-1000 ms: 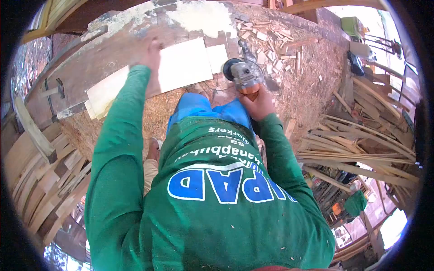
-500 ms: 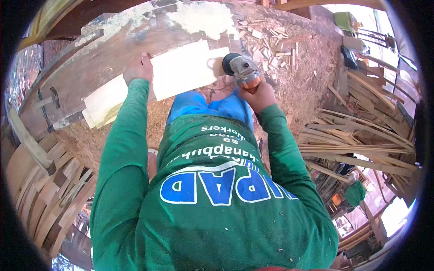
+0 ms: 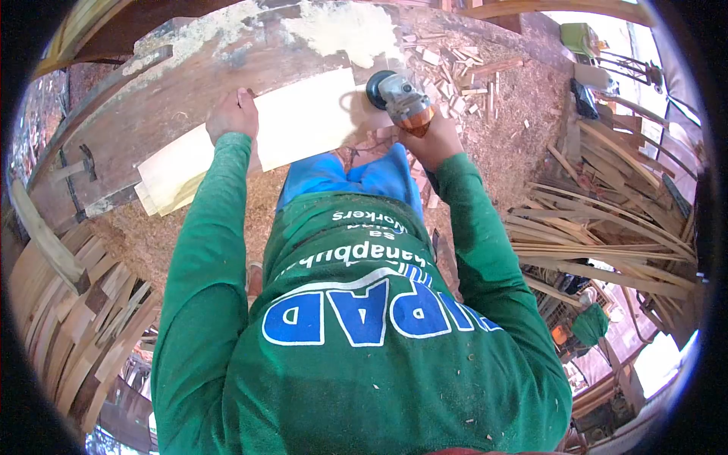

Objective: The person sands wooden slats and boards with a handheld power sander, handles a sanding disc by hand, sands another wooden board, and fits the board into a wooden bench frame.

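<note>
A pale wooden board (image 3: 303, 117) lies aslant across the workbench (image 3: 189, 91) in front of my legs. My left hand (image 3: 233, 118) is closed on the board left of its middle, and part of its fingers is hidden. In my right hand (image 3: 437, 142) is an angle grinder (image 3: 403, 98), gripped round its orange-brown body. The grinder's round black disc (image 3: 379, 88) is at the board's right end. Whether the disc touches the wood I cannot tell.
Small wood offcuts (image 3: 455, 72) and sawdust lie past the grinder. A hammer (image 3: 89, 162) rests at the bench's left end. Wooden strips (image 3: 599, 235) are piled on the right, and curved wood pieces (image 3: 83, 326) are stacked on the left.
My right hand has moved the grinder slightly up and left, over the board's right end. My left hand stays in nearly the same place on the board.
</note>
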`<state>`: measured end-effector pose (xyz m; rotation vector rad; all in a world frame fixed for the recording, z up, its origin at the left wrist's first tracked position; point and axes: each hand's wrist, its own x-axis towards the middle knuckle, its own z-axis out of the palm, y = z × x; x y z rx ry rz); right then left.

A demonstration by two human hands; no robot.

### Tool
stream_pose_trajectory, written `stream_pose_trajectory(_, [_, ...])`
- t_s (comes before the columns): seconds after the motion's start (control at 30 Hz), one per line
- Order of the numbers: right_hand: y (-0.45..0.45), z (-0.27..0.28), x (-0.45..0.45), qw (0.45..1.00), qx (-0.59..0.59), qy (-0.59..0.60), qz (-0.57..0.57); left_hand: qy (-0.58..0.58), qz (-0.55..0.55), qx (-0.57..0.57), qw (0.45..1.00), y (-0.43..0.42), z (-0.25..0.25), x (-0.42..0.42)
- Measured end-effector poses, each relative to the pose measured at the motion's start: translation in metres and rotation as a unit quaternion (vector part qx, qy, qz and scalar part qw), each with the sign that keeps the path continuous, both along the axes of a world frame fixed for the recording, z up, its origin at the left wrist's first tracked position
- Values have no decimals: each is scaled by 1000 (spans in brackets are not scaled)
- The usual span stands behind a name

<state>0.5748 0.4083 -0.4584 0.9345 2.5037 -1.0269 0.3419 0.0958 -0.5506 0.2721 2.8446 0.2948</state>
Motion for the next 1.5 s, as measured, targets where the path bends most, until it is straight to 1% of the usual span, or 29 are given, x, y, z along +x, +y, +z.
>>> stream_pose_trajectory(0.07, [-6, -13, 17, 1000, -3, -13, -12, 3, 2, 2, 1000, -2, -3, 0])
stream_pose_trajectory(0.13, [-11, -14, 29, 999, -5, -29, -20, 0, 3, 1, 1000, -3, -4, 1])
stream_pose_trajectory(0.27, [-28, 13, 36, 998, -29, -20, -52, -6, 7, -9, 1000, -2, -5, 0])
stream_pose_trajectory(0.33, [-31, -14, 62, 997, -46, -11, -63, -7, 8, -11, 1000, -2, -4, -1])
stream_pose_trajectory(0.43, [-37, -13, 72, 996, -54, -13, -73, -17, 6, -16, 1000, -1, -3, -1])
stream_pose_trajectory(0.5, [-36, -4, 62, 997, -44, -12, -68, -20, 0, -29, 999, 0, 0, -2])
stream_pose_trajectory(0.57, [-33, 3, 48, 998, -25, -9, -59, -3, -4, -21, 1000, -4, -7, -2])
stream_pose_trajectory(0.67, [-20, 14, 20, 998, -41, -34, -41, -7, -10, -13, 1000, -4, -4, 1])
stream_pose_trajectory(0.73, [-16, -5, 12, 999, -30, 0, -40, -1, -7, -8, 1000, 0, -3, -1])
stream_pose_trajectory(0.77, [-16, -4, 3, 999, -26, 17, -37, 8, -2, -8, 1000, 0, -4, 0])
stream_pose_trajectory(0.87, [-5, 15, -19, 998, -54, 0, -33, 3, 7, -9, 1000, -2, -2, 1])
stream_pose_trajectory(1.0, [-6, 12, -16, 999, -28, -15, -19, 8, 6, 2, 1000, 1, 2, 0])
stream_pose_trajectory(1.07, [-12, 4, -4, 999, -4, -39, -6, -20, 15, -2, 1000, 2, 6, -1])
stream_pose_trajectory(1.1, [-15, 2, 3, 999, -15, -35, -4, -35, 19, -4, 999, 3, 8, -1])
stream_pose_trajectory(1.2, [-23, 5, 19, 998, -41, -36, -16, -4, 5, -12, 1000, 1, 5, -1])
stream_pose_trajectory(1.3, [-28, 13, 32, 997, -74, -3, -32, 5, 14, -17, 1000, 0, 0, 0])
stream_pose_trajectory(1.33, [-28, 8, 40, 998, -47, -8, -34, -22, 23, -16, 999, 1, -2, -2])
stream_pose_trajectory(1.4, [-26, -25, 73, 1000, -1, -11, -25, -72, 55, -19, 996, 3, -6, -5])
stream_pose_trajectory(1.43, [-10, -57, 104, 995, 74, -49, 41, -9, 15, -6, 1000, -8, -28, -3])
stream_pose_trajectory(1.47, [-24, -20, 92, 996, 56, -68, -26, 58, -21, 0, 998, -23, -42, -5])
stream_pose_trajectory(1.5, [-39, 21, 78, 991, 40, -83, -95, -6, -2, -86, 996, -16, 16, -4])
